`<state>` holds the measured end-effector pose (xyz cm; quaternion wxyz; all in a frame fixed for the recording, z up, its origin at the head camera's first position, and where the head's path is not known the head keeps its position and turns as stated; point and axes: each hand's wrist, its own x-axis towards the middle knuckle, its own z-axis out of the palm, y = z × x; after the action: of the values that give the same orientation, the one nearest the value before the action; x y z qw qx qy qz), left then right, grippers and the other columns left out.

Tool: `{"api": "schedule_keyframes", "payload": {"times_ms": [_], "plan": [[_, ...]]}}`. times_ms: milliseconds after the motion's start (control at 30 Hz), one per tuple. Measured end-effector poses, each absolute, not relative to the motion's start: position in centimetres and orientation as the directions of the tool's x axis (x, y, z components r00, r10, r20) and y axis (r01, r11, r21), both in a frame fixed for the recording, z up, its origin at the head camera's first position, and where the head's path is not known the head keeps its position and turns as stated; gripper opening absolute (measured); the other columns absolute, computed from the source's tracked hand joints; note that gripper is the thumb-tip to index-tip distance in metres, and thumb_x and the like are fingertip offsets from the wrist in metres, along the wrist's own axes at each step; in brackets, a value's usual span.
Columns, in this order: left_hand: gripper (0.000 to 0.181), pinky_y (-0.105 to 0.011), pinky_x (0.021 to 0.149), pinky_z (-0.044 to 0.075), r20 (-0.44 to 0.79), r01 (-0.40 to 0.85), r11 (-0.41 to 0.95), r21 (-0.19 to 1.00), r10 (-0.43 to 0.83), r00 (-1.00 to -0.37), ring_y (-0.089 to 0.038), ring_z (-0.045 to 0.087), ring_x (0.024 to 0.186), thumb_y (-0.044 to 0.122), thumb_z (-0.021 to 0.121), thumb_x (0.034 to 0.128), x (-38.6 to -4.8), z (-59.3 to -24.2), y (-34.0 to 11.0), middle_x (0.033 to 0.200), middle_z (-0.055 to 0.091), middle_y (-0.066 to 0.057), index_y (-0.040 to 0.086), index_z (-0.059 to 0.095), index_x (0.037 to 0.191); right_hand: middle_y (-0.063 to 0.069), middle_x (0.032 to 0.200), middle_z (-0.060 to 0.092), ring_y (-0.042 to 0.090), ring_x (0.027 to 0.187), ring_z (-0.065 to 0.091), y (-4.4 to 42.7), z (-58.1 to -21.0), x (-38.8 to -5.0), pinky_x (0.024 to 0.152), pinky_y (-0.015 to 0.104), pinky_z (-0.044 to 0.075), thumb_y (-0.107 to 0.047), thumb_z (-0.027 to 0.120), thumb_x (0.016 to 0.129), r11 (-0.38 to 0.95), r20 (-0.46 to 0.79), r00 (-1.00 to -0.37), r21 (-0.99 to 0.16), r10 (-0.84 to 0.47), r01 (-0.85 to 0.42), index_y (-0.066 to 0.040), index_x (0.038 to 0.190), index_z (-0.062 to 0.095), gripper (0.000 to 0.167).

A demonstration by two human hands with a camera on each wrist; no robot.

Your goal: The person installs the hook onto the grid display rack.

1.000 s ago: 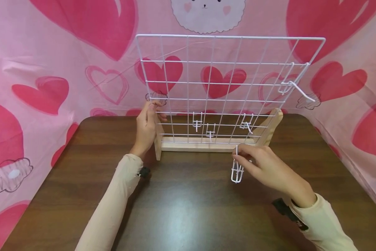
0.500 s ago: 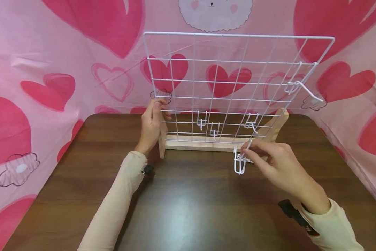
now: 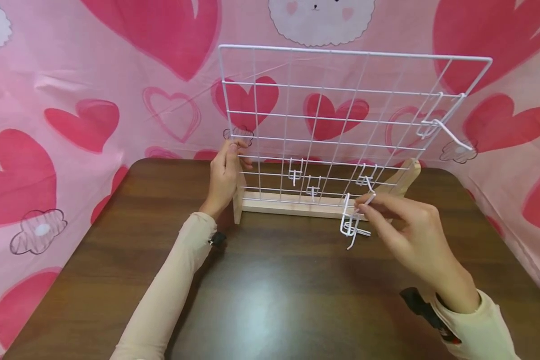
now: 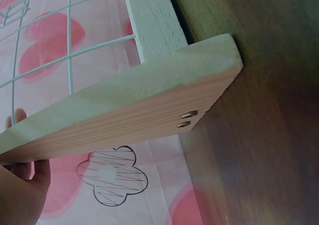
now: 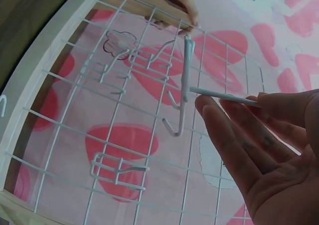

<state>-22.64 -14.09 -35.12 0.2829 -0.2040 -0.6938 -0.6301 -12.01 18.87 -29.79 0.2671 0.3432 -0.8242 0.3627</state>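
A white wire grid panel (image 3: 355, 54) stands tilted in a pale wooden stand (image 3: 279, 206). My left hand (image 3: 224, 172) grips the stand's left side piece (image 4: 149, 100) and the panel's edge. My right hand (image 3: 416, 235) pinches a white wire hook (image 5: 187, 75) by its straight prong, between thumb and fingers. That hook is in front of the panel's lower right, apart from the grid in the right wrist view. Other hooks hang on the grid: a left one (image 3: 294, 175), a lower one (image 3: 313, 191), a right one (image 3: 365, 180) and an upper right one (image 3: 432, 127).
Beneath everything is a dark brown wooden table (image 3: 270, 300). Behind the held hook, more white wire (image 3: 363, 233) seems to lie on the table, partly hidden. A pink cloth (image 3: 130, 60) with hearts hangs close behind the panel.
My right hand has turned the hook and raised it slightly toward the panel, so its prong now points toward the hand. The left hand keeps its hold. The head view has shifted left.
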Motion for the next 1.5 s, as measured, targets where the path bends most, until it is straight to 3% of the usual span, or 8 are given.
{"api": "schedule_keyframes", "payload": {"times_ms": [233,433,667,767,933,1267,1500], "plan": [[0.028,-0.061,0.071,0.056,0.641,0.629,0.135,0.766,-0.076,-0.764,-0.037,0.064,0.074,0.007,0.036,0.1071,-22.5,-35.0,-14.3,0.087,0.063,-0.018,-0.012,0.055,0.113,0.011,0.095,0.075,0.001,0.084,0.069,17.9,-29.2,-12.2,0.077,0.01,0.054,0.009,0.074,0.08,0.427,0.781,-0.54,-0.392,-0.314,-0.815,0.001,0.105,0.074,0.026],[0.027,-0.063,0.071,0.055,0.645,0.636,0.12,0.762,-0.067,-0.761,-0.042,0.062,0.075,0.006,0.036,0.1072,-22.6,-35.0,-14.2,0.085,0.063,-0.016,-0.012,0.055,0.112,0.013,0.089,0.075,0.002,0.081,0.07,17.0,-28.7,-12.3,0.076,0.009,0.053,0.005,0.074,0.082,0.416,0.832,-0.495,-0.37,-0.249,-0.831,0.003,0.099,0.074,0.017],[0.029,-0.055,0.07,0.058,0.647,0.638,0.123,0.761,-0.071,-0.759,-0.047,0.062,0.074,0.009,0.035,0.1079,-23.2,-35.6,-14.4,0.084,0.061,-0.031,-0.011,0.055,0.112,0.011,0.089,0.075,0.004,0.079,0.07,15.9,-27.8,-13.3,0.079,0.012,0.054,-0.004,0.076,0.086,0.42,0.849,-0.488,-0.376,-0.201,-0.826,0.003,0.098,0.074,0.014],[0.027,-0.06,0.071,0.056,0.647,0.639,0.114,0.761,-0.063,-0.76,-0.051,0.06,0.075,0.006,0.035,0.1075,-22.7,-35.2,-14.3,0.085,0.06,-0.033,-0.012,0.054,0.112,0.01,0.09,0.075,0.004,0.08,0.07,15.5,-27.5,-13.8,0.079,0.014,0.054,-0.003,0.076,0.085,0.42,0.857,-0.479,-0.369,-0.192,-0.829,0.003,0.097,0.074,0.014],[0.026,-0.062,0.072,0.054,0.649,0.64,0.115,0.759,-0.055,-0.759,-0.049,0.061,0.075,0.006,0.035,0.1074,-22.6,-35.1,-14.3,0.086,0.06,-0.033,-0.011,0.055,0.112,0.008,0.089,0.075,0.003,0.077,0.069,14.8,-27.0,-14.9,0.076,0.013,0.053,0.002,0.076,0.082,0.435,0.872,-0.461,-0.354,-0.167,-0.828,0.002,0.096,0.074,0.013],[0.027,-0.051,0.071,0.058,0.658,0.647,0.134,0.751,-0.064,-0.751,-0.048,0.061,0.073,0.006,0.036,0.1071,-22.9,-35.3,-14.3,0.084,0.061,-0.033,-0.013,0.054,0.112,0.008,0.09,0.075,0.006,0.075,0.067,14.1,-26.3,-16.5,0.071,0.013,0.053,0.006,0.074,0.084,0.413,0.888,-0.435,-0.345,-0.148,-0.843,0.005,0.095,0.072,0.012],[0.027,-0.058,0.071,0.056,0.66,0.65,0.125,0.75,-0.059,-0.749,-0.048,0.062,0.075,0.005,0.036,0.1068,-22.8,-35.2,-14.2,0.085,0.061,-0.03,-0.014,0.054,0.112,0.011,0.091,0.075,0.008,0.079,0.069,13.8,-25.8,-17.0,0.077,0.015,0.056,0.008,0.072,0.084,0.385,0.89,-0.438,-0.363,-0.127,-0.848,0.007,0.096,0.072,0.012]]}}
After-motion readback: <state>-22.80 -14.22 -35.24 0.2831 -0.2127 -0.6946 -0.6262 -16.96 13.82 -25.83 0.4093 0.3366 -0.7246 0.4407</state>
